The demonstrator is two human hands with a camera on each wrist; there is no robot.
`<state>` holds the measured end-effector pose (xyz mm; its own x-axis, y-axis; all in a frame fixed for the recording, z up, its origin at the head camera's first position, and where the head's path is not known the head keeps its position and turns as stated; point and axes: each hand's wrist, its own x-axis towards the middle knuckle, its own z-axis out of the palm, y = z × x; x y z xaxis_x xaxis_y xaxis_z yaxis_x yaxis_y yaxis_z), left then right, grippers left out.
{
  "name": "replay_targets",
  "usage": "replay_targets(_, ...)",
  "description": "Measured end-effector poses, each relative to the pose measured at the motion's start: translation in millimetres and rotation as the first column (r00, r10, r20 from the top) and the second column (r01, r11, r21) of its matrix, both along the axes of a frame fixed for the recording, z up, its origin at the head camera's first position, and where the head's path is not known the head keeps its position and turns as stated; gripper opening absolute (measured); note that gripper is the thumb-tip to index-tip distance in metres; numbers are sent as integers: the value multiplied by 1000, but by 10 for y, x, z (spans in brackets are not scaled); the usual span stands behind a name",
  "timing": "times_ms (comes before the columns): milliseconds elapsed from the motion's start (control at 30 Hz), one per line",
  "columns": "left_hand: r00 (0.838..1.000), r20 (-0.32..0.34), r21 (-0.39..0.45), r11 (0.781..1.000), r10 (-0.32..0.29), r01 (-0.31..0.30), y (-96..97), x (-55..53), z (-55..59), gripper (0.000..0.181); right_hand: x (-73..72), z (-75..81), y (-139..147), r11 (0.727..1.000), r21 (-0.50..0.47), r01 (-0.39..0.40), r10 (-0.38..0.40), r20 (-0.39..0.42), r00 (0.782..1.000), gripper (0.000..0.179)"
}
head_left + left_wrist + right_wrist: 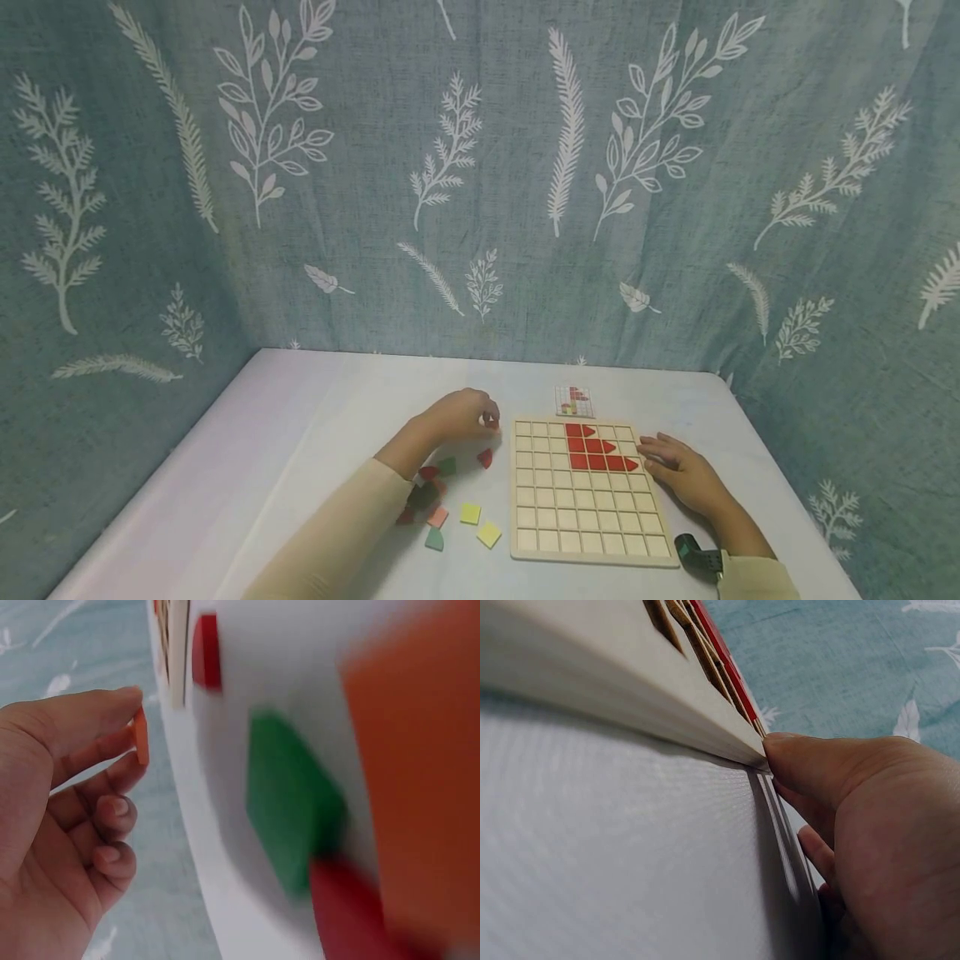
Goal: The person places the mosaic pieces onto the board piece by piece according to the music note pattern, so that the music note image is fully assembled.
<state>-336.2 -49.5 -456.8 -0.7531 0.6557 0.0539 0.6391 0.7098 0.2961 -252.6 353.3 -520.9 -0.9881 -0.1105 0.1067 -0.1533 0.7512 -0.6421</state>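
Observation:
My left hand pinches a thin orange tile between thumb and fingertip, left of the wooden grid board and above the table. Its other fingers are loosely curled in the left wrist view. Three rows of red tiles, each ending in a point at the right, sit in the upper part of the board. At the board's right edge rests my right hand, its thumb touching the side of the frame in the right wrist view. Below the left hand lies a red quarter-round piece.
Left of the board lie two yellow squares, a green piece and several red, orange and green pieces, partly behind the left sleeve. A small pattern card lies beyond the board. Patterned curtains surround the white table.

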Motion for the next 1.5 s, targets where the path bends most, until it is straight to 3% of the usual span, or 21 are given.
replay_targets(367,998,14,-3,999,-54,54,474,125,-10,17,0,-15,4,1000,10,-14,14,-23,1000,48)
replay_targets(733,983,-11,-39,982,-184,184,893,284,0,14,5,0,-4,1000,6,-4,4,-15,1000,45)
replay_targets(967,982,12,-62,980,-188,188,1090,382,-74,8,11,2,0,1000,2,-8,8,-10,1000,46)
replay_targets(1100,979,-20,-79,976,-205,203,1167,423,-100,9,14,3,4,1000,-2,-15,14,-14,1000,45)
replay_targets(1300,961,-78,-111,960,-267,258,1260,443,-101,4,12,-3,1,1000,-5,-10,10,-9,1000,47)
replay_targets(1500,949,-117,-168,948,-292,271,1332,490,-55,8,2,9,17,1000,5,-31,31,-29,999,45)
